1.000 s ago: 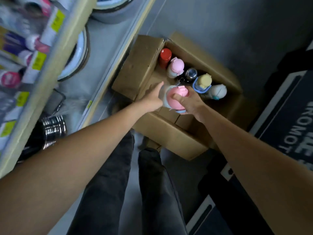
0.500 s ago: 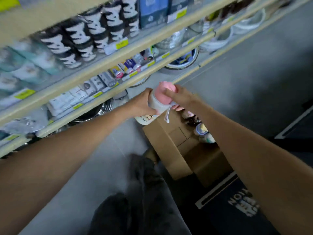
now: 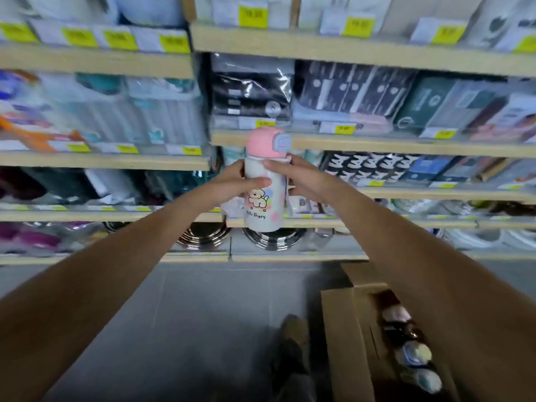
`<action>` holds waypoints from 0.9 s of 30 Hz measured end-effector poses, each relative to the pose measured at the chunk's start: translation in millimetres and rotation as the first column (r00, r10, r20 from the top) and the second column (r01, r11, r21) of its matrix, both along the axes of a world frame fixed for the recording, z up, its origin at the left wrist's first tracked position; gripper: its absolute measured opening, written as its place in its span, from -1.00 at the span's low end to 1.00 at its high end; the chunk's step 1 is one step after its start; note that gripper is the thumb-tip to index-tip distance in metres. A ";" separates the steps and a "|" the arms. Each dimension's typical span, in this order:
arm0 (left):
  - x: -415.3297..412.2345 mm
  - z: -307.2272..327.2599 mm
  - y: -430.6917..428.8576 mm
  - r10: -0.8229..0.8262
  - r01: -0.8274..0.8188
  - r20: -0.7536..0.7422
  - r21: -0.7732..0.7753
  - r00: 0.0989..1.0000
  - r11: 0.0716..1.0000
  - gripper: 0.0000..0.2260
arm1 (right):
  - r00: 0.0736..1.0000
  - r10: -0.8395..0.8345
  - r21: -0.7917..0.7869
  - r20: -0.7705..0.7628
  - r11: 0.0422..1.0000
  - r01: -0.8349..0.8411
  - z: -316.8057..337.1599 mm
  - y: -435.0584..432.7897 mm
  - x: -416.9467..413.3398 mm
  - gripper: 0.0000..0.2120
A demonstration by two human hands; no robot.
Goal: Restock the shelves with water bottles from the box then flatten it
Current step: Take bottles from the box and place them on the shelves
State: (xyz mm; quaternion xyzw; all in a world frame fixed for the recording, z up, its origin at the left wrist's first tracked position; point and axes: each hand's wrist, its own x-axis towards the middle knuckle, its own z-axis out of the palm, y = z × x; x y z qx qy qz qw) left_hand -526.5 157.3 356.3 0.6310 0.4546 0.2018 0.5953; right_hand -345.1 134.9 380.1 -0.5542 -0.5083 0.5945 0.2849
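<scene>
I hold a white water bottle (image 3: 265, 207) with a pink cap and a puppy print upright in front of the shelves (image 3: 377, 145). My left hand (image 3: 232, 185) grips its left side and my right hand (image 3: 298, 178) grips its right side just under the cap. The open cardboard box (image 3: 345, 343) stands on the floor at the lower right, below my right arm. Several more bottles (image 3: 413, 353) stand inside it, partly hidden by that arm.
Wooden shelves packed with wrapped goods and yellow price tags fill the upper view. Steel bowls (image 3: 271, 237) sit on the lowest shelf. Grey floor (image 3: 188, 329) lies below, with my shoe (image 3: 293, 329) beside the box.
Both hands lifted the pink-capped bottle out of the box and raised it upright to shelf height. The view swung up from the box to the shelves.
</scene>
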 end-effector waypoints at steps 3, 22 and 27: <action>-85.4 54.2 -7.0 0.129 -0.128 -0.008 0.092 0.992 0.988 -0.28 | 0.988 0.151 0.072 -0.022 0.986 -0.149 48.8 17.7 -79.5 -0.62; -450.3 254.1 -53.1 0.480 -0.524 0.215 0.420 0.851 0.741 -0.54 | 0.891 0.449 0.514 -0.067 0.781 -0.355 264.0 51.1 -477.3 -0.76; -543.1 277.6 -34.3 0.497 -0.564 0.267 0.425 0.826 0.709 -0.51 | 0.884 0.461 0.556 -0.071 0.754 -0.349 290.2 81.5 -582.5 -0.63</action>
